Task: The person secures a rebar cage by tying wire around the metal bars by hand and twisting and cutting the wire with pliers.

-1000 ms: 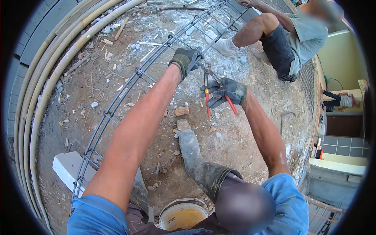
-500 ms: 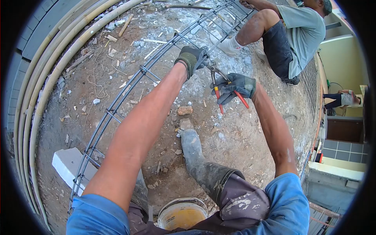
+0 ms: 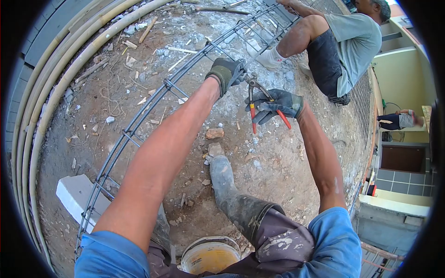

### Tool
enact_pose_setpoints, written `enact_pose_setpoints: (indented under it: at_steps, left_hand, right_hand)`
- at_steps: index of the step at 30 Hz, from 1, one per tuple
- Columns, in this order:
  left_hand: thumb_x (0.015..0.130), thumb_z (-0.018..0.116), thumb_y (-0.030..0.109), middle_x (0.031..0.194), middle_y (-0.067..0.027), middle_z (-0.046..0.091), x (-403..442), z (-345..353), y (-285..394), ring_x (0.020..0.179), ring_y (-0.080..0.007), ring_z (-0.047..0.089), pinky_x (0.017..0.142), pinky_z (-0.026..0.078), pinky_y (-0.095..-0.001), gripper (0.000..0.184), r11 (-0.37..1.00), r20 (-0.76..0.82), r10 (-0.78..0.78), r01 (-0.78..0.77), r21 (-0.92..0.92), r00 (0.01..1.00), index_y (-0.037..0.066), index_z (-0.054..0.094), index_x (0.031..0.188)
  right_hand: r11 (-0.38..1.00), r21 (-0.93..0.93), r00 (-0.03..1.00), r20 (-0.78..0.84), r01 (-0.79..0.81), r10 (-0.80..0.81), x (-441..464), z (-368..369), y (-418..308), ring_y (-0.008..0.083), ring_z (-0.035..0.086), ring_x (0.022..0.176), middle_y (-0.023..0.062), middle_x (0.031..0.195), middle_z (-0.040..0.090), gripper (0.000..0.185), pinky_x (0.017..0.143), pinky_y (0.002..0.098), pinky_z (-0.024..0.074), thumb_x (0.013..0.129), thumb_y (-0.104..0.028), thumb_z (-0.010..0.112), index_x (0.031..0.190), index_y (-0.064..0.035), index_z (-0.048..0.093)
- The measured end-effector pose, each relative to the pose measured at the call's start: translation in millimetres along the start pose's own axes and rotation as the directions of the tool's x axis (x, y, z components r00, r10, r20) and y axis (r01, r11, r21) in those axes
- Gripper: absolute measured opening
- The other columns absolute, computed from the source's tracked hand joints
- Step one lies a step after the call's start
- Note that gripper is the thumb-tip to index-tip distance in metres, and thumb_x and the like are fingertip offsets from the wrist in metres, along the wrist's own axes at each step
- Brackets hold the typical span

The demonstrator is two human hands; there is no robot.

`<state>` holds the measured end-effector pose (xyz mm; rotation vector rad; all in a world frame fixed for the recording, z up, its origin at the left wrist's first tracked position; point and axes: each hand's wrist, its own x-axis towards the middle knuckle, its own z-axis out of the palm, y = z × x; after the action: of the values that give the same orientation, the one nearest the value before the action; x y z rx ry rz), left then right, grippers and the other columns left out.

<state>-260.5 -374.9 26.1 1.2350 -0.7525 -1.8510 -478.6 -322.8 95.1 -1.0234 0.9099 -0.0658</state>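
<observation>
My left hand (image 3: 228,74), in a dark glove, is closed at the near side of the rebar cage (image 3: 168,84); what its fingers grip is too small to make out. Red-handled pincers (image 3: 253,83) are in my gloved right hand (image 3: 280,104), with the fingers around and between the spread handles. The pincers' jaws point up, just right of my left fingertips. The cage of long steel bars and stirrups curves from the lower left to the top.
A co-worker (image 3: 352,51) sits at the cage's far end. Long poles (image 3: 60,88) curve along the left. A pale block (image 3: 79,197) lies under the cage. A bucket (image 3: 211,257) stands by my legs, and a brick piece (image 3: 214,133) lies ahead of my boot.
Over the last second, both hands and the pincers have shifted slightly right. The co-worker's head has turned and lowered a little. The view has also shifted slightly.
</observation>
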Motion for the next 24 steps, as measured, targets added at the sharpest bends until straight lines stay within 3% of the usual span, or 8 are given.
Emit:
enact_pose_setpoints:
  at_steps: [4,6,11,14,17,24]
  left_hand:
    - [0.089,0.063,0.029,0.066,-0.0078,0.063,-2,1,1,0.047,-0.0123,0.056,0.039,0.045,-0.0225,0.031,1.0,-0.019,-0.002,0.002,0.007,1.0,0.0,0.064,0.079]
    - [0.089,0.063,0.029,0.066,-0.008,0.063,-2,0,1,0.047,-0.0124,0.056,0.04,0.045,-0.0222,0.03,1.0,-0.014,-0.001,0.001,0.0,1.0,0.001,0.064,0.08]
    - [0.089,0.063,0.03,0.068,-0.0087,0.064,-2,1,1,0.048,-0.0126,0.058,0.04,0.047,-0.0217,0.03,1.0,-0.018,-0.009,0.009,0.006,1.0,0.0,0.064,0.082]
    - [0.089,0.063,0.03,0.069,-0.0089,0.065,-3,1,1,0.049,-0.0129,0.059,0.041,0.048,-0.022,0.031,0.999,-0.017,-0.011,0.012,0.039,1.0,0.0,0.064,0.083]
    - [0.089,0.063,0.03,0.07,-0.0092,0.065,0,-1,-1,0.05,-0.0132,0.059,0.041,0.048,-0.0219,0.031,0.999,-0.01,0.012,-0.011,0.042,1.0,0.0,0.064,0.083]
    - [0.088,0.066,0.029,0.07,-0.0096,0.065,-3,0,1,0.05,-0.0136,0.059,0.041,0.049,-0.0228,0.031,1.0,-0.028,-0.004,0.004,0.014,1.0,-0.002,0.065,0.083]
  right_hand:
    - [0.999,-0.034,0.999,-0.019,-0.034,0.033,1,-9,-4,0.0252,0.069,0.089,0.0151,0.107,0.064,0.043,0.078,0.0343,0.0583,0.088,-0.021,0.066,0.12,0.0041,0.055]
    - [0.951,-0.28,0.986,-0.135,-0.129,0.094,0,-11,-10,0.0212,0.068,0.085,0.013,0.103,0.065,0.039,0.074,0.0328,0.0586,0.089,-0.024,0.066,0.116,0.0028,0.058]
    - [0.956,-0.252,0.974,-0.205,-0.15,0.099,-2,-11,-13,0.0181,0.067,0.074,0.0111,0.096,0.065,0.037,0.068,0.0298,0.0581,0.089,-0.029,0.065,0.11,0.0007,0.062]
    - [0.931,-0.336,0.976,-0.205,-0.142,0.074,-2,-6,-21,0.0147,0.065,0.066,0.009,0.089,0.066,0.035,0.06,0.0278,0.0552,0.09,-0.031,0.065,0.106,-0.0001,0.064]
    - [0.862,-0.47,0.965,-0.253,-0.187,0.071,-1,-5,-28,0.0097,0.057,0.057,0.0028,0.071,0.062,0.032,0.051,0.0257,0.0475,0.09,-0.034,0.064,0.097,-0.0028,0.066]
    - [0.796,-0.564,0.957,-0.282,-0.218,0.063,3,-22,-16,0.0095,0.055,0.057,0.0022,0.072,0.062,0.035,0.051,0.0251,0.0464,0.091,-0.038,0.062,0.094,-0.0033,0.067]
